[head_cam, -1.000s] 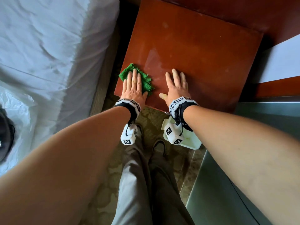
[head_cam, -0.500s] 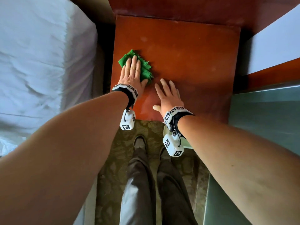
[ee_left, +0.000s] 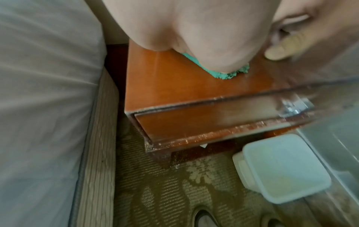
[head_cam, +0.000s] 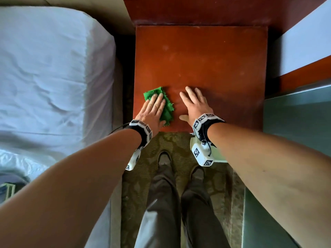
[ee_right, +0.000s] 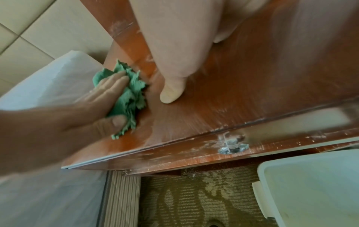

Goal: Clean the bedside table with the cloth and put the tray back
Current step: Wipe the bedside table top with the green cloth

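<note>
A crumpled green cloth [head_cam: 166, 108] [ee_right: 132, 95] [ee_left: 231, 75] lies near the front left corner of the red-brown bedside table [head_cam: 215, 65] [ee_left: 174, 86] [ee_right: 252, 84]. My left hand [head_cam: 154, 110] [ee_right: 108, 89] presses flat on the cloth with straight fingers. Beside it my right hand [head_cam: 194, 102] rests flat on the bare wood, thumb [ee_right: 172, 90] spread toward the cloth. A white plastic tray [ee_left: 281, 167] [ee_right: 314, 184] [head_cam: 219, 156] sits on the carpet below the table's front right, mostly hidden by my right wrist in the head view.
A bed with white sheets [head_cam: 53, 77] runs along the left, close to the table. A grey-green surface [head_cam: 295, 126] stands at the right. The drawer front has a clear knob [ee_right: 232, 145]. My feet [head_cam: 164, 158] stand on patterned carpet [head_cam: 179, 140] before the table.
My left hand has pulled the cloth back from further in toward the table's front left edge. The right hand stays flat on the wood near the front edge.
</note>
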